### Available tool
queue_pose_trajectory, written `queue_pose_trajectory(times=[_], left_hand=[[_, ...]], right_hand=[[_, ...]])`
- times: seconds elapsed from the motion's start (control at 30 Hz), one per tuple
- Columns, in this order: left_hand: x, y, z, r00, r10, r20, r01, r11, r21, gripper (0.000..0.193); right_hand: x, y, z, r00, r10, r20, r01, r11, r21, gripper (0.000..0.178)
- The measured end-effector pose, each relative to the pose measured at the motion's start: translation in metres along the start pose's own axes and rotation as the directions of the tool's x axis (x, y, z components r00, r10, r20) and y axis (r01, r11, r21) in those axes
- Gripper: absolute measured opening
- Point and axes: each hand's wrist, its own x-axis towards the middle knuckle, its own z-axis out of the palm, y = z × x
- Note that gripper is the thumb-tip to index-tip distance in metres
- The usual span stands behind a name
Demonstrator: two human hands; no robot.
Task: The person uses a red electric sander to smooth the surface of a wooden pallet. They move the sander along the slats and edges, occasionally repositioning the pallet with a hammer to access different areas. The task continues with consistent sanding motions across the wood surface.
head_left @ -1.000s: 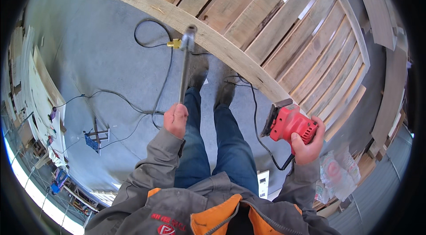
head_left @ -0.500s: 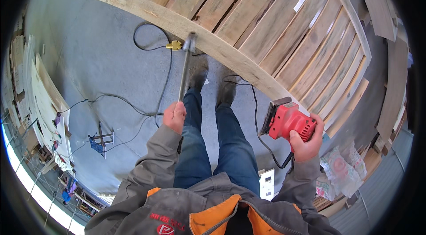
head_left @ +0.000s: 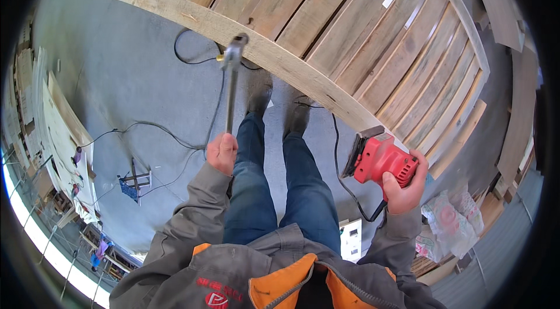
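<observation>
My left hand (head_left: 222,152) is closed around the handle of a claw hammer (head_left: 231,93). The hammer's metal head, slightly blurred, lies in view over the front rail of a slatted wooden frame (head_left: 326,92); whether it touches the wood I cannot tell. In my right hand (head_left: 406,187) is a red electric sander (head_left: 382,160), gripped round its body with the thumb on the near side. The sander's flat pad faces left, close to the rail's right end. Its black cord (head_left: 350,197) hangs down and loops across the floor toward my shoes.
Dark cables (head_left: 157,128) run over the grey concrete floor, with a yellow connector (head_left: 220,58) partly behind the hammer. A small stool-like frame (head_left: 135,182) stands at the left. Pale boards (head_left: 64,128) are stacked farther left. Plastic bags (head_left: 449,221) and more planks (head_left: 516,110) lie at the right.
The hammer and my left hand have shifted a little left, its head moving left and slightly up along the rail. My right hand and the sander have barely moved.
</observation>
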Motion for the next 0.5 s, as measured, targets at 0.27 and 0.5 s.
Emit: queue_pose_trajectory(times=[0.27, 0.5], left_hand=[[0.006, -0.024, -0.007, 0.999, 0.034, 0.033, -0.039, 0.985, 0.17, 0.053], [-0.005, -0.01, -0.008, 0.995, 0.097, -0.011, -0.097, 0.984, -0.15, 0.055]], right_hand=[[-0.002, -0.002, 0.001, 1.0, 0.029, 0.007, -0.029, 1.0, 0.011, 0.071], [0.002, -0.001, -0.002, 0.999, 0.033, -0.013, -0.033, 0.999, 0.023, 0.07]])
